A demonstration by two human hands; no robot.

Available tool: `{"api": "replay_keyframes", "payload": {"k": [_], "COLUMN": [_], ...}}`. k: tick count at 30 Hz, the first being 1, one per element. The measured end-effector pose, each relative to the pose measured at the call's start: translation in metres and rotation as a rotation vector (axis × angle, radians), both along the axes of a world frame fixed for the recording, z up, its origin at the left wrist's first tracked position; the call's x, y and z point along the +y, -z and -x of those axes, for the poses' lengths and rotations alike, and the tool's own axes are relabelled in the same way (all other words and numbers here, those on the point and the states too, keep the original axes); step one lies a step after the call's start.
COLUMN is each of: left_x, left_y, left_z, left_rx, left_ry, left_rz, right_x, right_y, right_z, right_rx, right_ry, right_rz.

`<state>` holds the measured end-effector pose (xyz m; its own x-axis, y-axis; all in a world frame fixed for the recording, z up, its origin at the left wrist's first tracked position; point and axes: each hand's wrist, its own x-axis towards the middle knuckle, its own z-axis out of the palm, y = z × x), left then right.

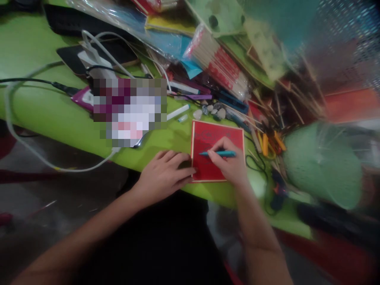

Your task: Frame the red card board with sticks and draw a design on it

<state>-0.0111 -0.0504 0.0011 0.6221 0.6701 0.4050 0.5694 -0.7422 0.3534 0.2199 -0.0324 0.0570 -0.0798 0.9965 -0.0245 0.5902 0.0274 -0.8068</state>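
A square red board with a pale wooden border (207, 170) lies at the table's front edge, with faint dark lines drawn across its upper part. My right hand (233, 166) rests over its right side, fingers pinched round a teal pen (226, 153). The pen's tip points left, at the middle of the red surface; whether it touches cannot be made out. Against the board's left edge lies my left hand (163, 174), fingers loosely spread and fingertips at the border, holding nothing. Just beyond the board are a pen cap (183, 118) and several small stones (221, 113).
A purple power strip (83, 99) with white cables and a pixelated patch sit left on the green table (32, 99). Behind are bundled wooden sticks (221, 63) in plastic. Orange-handled scissors (265, 144) and a translucent green tub (322, 166) stand right.
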Motion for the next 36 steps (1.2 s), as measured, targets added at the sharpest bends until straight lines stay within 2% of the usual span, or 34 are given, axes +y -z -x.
{"api": "replay_keyframes", "payload": {"k": [14,22,36], "left_x": [-0.0007,-0.001,-0.0006], "left_y": [0.0021,0.002,0.003], "left_z": [-0.0002,0.0008,-0.0003], "left_rx": [0.01,-0.001,0.001], "left_ry": [0.007,0.013,0.002], "left_rz": [0.004,0.006,0.005], "right_x": [-0.0025,-0.0018,-0.0002], "right_y": [0.005,0.0043,0.003], "right_z": [0.0027,-0.001,0.0058], "right_rx": [0.048,0.129,0.056], "right_ry": [-0.042,0.04,0.006], "right_rz": [0.033,-0.053,-0.072]}}
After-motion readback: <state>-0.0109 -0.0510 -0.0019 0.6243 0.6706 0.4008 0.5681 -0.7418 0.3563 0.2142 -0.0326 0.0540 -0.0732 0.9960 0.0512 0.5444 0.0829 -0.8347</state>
